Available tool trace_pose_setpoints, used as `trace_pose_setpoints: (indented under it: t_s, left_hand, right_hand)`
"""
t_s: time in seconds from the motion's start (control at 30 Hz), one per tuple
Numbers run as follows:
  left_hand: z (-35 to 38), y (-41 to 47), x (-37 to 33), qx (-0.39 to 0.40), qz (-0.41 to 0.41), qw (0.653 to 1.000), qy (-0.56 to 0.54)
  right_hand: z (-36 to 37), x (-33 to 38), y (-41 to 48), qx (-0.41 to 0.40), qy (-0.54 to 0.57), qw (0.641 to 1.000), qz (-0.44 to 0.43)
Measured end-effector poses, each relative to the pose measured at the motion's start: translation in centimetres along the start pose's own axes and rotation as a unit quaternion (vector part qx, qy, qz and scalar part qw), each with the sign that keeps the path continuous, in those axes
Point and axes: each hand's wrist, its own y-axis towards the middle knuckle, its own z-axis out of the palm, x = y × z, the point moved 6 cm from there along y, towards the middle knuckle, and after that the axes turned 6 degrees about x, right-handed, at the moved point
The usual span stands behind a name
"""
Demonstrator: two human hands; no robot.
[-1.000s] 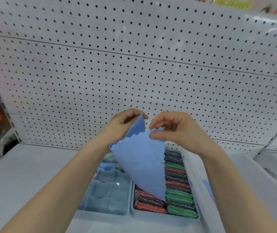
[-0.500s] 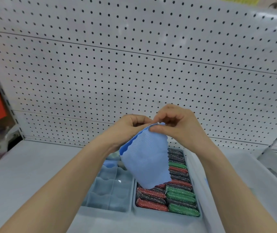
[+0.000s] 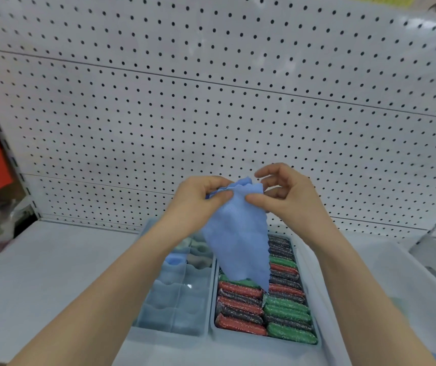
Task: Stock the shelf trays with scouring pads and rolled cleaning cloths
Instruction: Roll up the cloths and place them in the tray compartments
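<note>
We have brought left hand (image 3: 198,202) and right hand (image 3: 288,196) together; the light-blue scalloped-edge cloth (image 3: 238,244), spread wide a second ago, now hangs bunched and narrower.

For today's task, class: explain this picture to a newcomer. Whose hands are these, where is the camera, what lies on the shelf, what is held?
No machine: a person works bare-handed; a camera on their head looks forward and down. The left hand and right hand pinch the top of a blue cloth hanging above two trays on the white shelf. One tray is packed with red, green and dark scouring pads; the divided tray beside it is mostly unfilled. A pegboard stands behind.
</note>
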Motion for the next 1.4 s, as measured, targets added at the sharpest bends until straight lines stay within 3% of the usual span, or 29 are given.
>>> trace_pose_setpoints:
  t_s: [0.17,0.3,0.53,0.63,0.77,0.97,1.1,1.27,1.4]
  left_hand:
    - [-0.2,0.0,0.0,0.011,0.011,1.000,-0.014]
    - [0.1,-0.1,-0.3,0.043,0.018,0.999,-0.016]
    - [0.6,-0.3,-0.9,0.088,0.036,0.995,0.011]
    - [0.7,-0.4,-0.9,0.104,0.038,0.994,0.013]
    - [0.0,-0.5,0.3,0.060,-0.001,0.997,0.039]
    - [0.3,-0.8,0.9,0.060,-0.010,0.998,0.006]
    - [-0.9,-0.4,2.3,-0.014,-0.041,0.999,0.018]
    - [-1.2,-0.6,3.1,-0.067,-0.042,0.991,-0.105]
    - [-1.3,-0.3,2.2,-0.088,-0.015,0.989,-0.118]
  right_hand:
    - [-0.3,-0.8,-0.1,-0.023,0.057,0.998,0.008]
    - [-0.3,0.2,-0.1,-0.002,0.038,0.999,-0.040]
    - [-0.1,-0.1,0.5,0.063,0.058,0.996,-0.019]
    - [0.0,-0.2,0.6,0.051,0.076,0.996,-0.024]
    - [-0.6,-0.2,0.9,0.013,0.093,0.995,-0.034]
    - [-0.4,-0.2,0.9,0.038,0.017,0.998,-0.037]
    - [-0.6,-0.3,0.9,0.020,-0.032,0.999,-0.025]
    - [-1.6,-0.4,0.9,-0.022,-0.020,0.999,-0.012]
    - [-1.6,-0.6,0.8,-0.019,0.010,1.000,-0.010]
